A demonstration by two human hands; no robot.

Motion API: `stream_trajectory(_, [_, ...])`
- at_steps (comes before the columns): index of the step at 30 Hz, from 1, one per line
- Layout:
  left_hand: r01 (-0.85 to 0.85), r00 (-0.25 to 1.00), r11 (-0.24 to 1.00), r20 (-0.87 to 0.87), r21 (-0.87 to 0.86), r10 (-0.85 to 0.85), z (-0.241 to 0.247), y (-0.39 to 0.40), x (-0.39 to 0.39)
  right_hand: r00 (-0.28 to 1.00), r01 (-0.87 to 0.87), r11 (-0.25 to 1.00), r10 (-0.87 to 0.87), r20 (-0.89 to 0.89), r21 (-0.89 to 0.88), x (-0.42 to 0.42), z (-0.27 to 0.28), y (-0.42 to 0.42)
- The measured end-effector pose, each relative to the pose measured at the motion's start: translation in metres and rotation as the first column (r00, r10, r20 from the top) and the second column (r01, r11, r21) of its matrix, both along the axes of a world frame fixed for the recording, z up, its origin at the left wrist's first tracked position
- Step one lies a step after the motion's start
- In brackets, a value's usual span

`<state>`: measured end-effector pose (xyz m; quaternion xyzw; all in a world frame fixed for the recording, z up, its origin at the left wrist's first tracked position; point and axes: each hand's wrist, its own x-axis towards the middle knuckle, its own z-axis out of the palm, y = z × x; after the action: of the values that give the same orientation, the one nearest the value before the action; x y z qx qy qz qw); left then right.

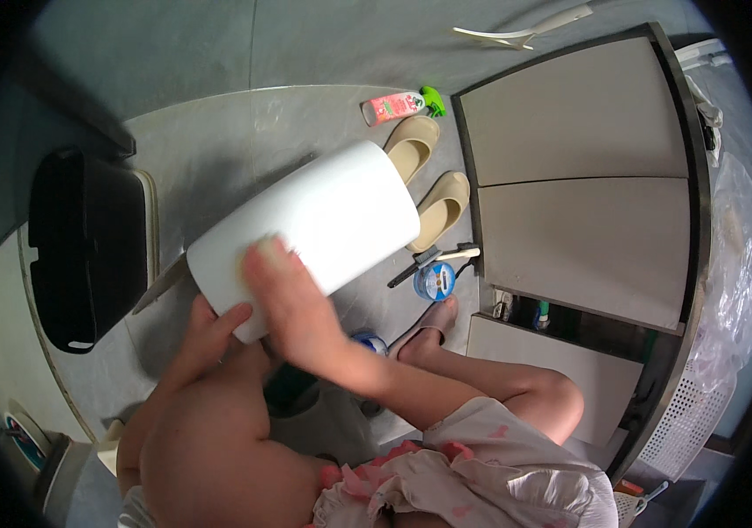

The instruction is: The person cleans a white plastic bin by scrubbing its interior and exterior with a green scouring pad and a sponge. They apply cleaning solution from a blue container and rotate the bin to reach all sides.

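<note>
A large white rounded container (323, 211), perhaps a bin, is tilted over the grey tiled floor in front of me. My left hand (207, 336) grips its near lower end, thumb on the rim side. Against its upper face rests my right hand (290, 303), blurred, with the fingers bunched; whether something small is between them and the surface cannot be told. A thin grey flap or panel (161, 284) sticks out from the container's left end. What is inside the container is hidden.
A black bin (88, 251) stands left. Beyond the container lie beige slippers (445, 208), a spray bottle (395, 107), brushes (415, 267) and a round blue-lidded tub (435, 282). Right is a cabinet (580, 237) with an open drawer or door; a perforated white basket (686, 416) stands beside it.
</note>
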<state>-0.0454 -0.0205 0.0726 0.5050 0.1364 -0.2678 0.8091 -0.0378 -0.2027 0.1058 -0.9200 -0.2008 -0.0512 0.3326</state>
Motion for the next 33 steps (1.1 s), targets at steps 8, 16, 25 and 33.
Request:
stream_trajectory(8, [0.011, 0.999, 0.999, 0.035, 0.035, -0.013, 0.005, 0.006, 0.001, 0.97, 0.236, 0.959, -0.222, 0.102, -0.157, 0.037, 0.019, -0.091])
stream_trajectory(16, [-0.017, 0.999, 0.999, 0.033, 0.04, 0.015, 0.003, 0.006, 0.002, 0.979, 0.202, 0.97, -0.203, 0.001, -0.136, 0.025, 0.021, -0.073])
stream_trajectory(25, [0.044, 0.999, 0.998, 0.008, 0.041, -0.045, 0.01, -0.001, 0.005, 0.956, 0.265, 0.956, -0.244, 0.164, -0.123, 0.048, 0.0, -0.058])
stream_trajectory(33, [0.122, 0.992, 0.99, -0.034, 0.074, -0.12, 0.026, -0.004, 0.009, 0.904, 0.426, 0.877, -0.403, 0.142, -0.223, 0.094, 0.016, -0.079])
